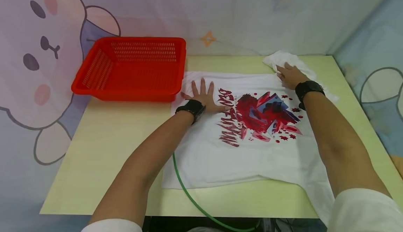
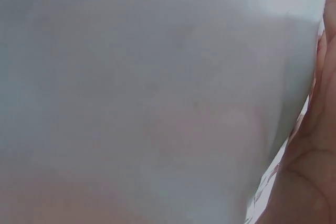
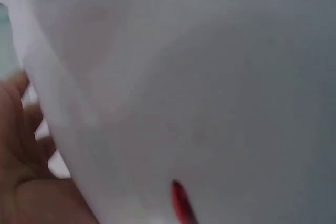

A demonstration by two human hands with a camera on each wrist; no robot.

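Observation:
A white T-shirt (image 1: 201,155) with a red and blue print (image 1: 267,116) lies spread sideways across the table. My left hand (image 1: 204,97) rests on it beside the printed lettering, palm down with fingers spread. At the far right, my right hand (image 1: 291,75) touches the bunched sleeve part (image 1: 294,60) of the shirt, its fingers extended. White cloth fills most of the left wrist view, where the edge of the left palm (image 2: 310,166) shows. In the right wrist view, white cloth hides part of the right hand (image 3: 26,156), whose fingers are loosely bent.
A red plastic basket (image 1: 141,76) stands at the back left, over the shirt's far left corner. A green cord (image 1: 189,193) curves from beneath the left forearm past the table's front edge. Walls with cartoon prints border the table (image 1: 119,130).

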